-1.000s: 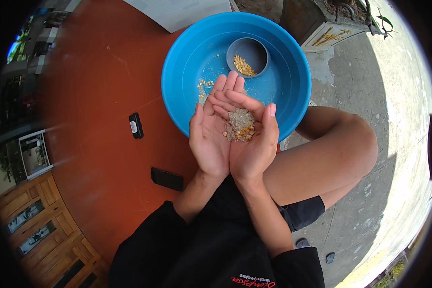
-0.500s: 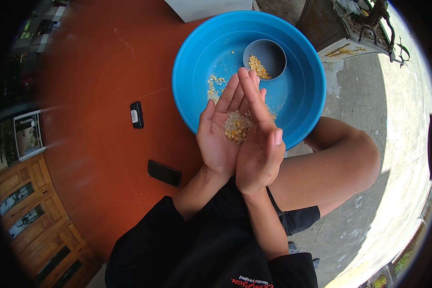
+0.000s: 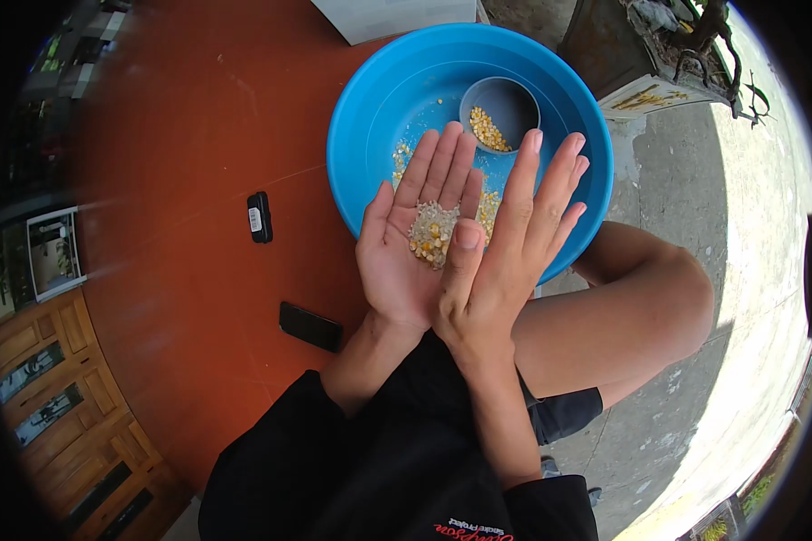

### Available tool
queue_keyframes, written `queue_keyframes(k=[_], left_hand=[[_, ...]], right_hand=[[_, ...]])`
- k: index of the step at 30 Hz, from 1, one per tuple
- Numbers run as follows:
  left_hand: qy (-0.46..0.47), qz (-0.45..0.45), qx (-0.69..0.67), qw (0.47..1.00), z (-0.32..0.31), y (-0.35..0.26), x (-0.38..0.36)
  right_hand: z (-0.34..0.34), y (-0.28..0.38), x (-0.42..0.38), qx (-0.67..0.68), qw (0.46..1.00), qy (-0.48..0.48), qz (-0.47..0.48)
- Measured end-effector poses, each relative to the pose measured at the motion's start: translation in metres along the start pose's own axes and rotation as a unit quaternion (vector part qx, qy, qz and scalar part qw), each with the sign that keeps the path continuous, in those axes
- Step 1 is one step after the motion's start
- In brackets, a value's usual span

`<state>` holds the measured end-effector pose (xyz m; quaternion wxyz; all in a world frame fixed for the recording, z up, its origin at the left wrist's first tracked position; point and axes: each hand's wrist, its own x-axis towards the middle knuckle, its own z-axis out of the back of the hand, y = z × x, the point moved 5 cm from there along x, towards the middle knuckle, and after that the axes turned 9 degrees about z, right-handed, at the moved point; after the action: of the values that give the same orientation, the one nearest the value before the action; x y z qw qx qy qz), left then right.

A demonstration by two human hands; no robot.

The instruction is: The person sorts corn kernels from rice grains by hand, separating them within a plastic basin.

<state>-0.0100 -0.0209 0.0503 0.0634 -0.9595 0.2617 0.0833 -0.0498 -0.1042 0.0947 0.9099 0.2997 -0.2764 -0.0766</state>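
Observation:
My left hand [image 3: 392, 270] is palm up with its fingers stretched out, bearing a small heap of yellow corn kernels and whitish grains [image 3: 433, 236] like rice. My right hand [image 3: 507, 257] stands on edge beside that heap, fingers extended and slightly apart, its heel against the left palm. Both are above the near part of a large blue basin [image 3: 370, 86]. Inside the basin sits a grey bowl [image 3: 512, 99] with corn kernels [image 3: 489, 129] along its near side. More loose kernels [image 3: 401, 155] lie on the basin floor, partly hidden by my hands.
On the reddish-brown floor [image 3: 189, 270] to the left lie a small black object with a white label [image 3: 259, 217] and a black phone [image 3: 310, 326]. My bent knee [image 3: 677, 288] is right of the basin. A planter [image 3: 641, 63] stands at upper right.
My right hand has swung away to the right from its cupped position against the left, and its fingers have spread. The heap of grains stays in my left palm.

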Motion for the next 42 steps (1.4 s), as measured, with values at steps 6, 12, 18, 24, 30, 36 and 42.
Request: queue_keyframes(k=[6,12,18,24,30,36,42], left_hand=[[0.02,-0.079,0.118,0.99,-0.012,-0.013,0.001],[0.034,-0.116,0.187,0.975,-0.018,-0.006,0.004],[0.037,-0.111,0.227,0.967,-0.021,0.0,0.006],[0.027,-0.122,0.25,0.96,-0.023,0.004,0.006],[0.049,-0.131,0.282,0.949,-0.028,0.004,0.004],[0.053,-0.14,0.351,0.924,-0.038,0.01,-0.002],[0.024,-0.142,0.354,0.924,-0.035,0.011,0.0]], right_hand=[[-0.009,0.01,0.001,0.437,0.889,-0.11,-0.076],[-0.024,-0.013,-0.01,0.753,0.601,-0.146,-0.225],[-0.022,-0.02,-0.012,0.779,0.535,-0.187,-0.266],[-0.022,-0.023,-0.012,0.796,0.51,-0.186,-0.268],[-0.023,-0.023,-0.011,0.803,0.471,-0.193,-0.309],[-0.025,-0.023,-0.013,0.811,0.446,-0.194,-0.324],[-0.025,-0.025,-0.016,0.815,0.445,-0.19,-0.318]])
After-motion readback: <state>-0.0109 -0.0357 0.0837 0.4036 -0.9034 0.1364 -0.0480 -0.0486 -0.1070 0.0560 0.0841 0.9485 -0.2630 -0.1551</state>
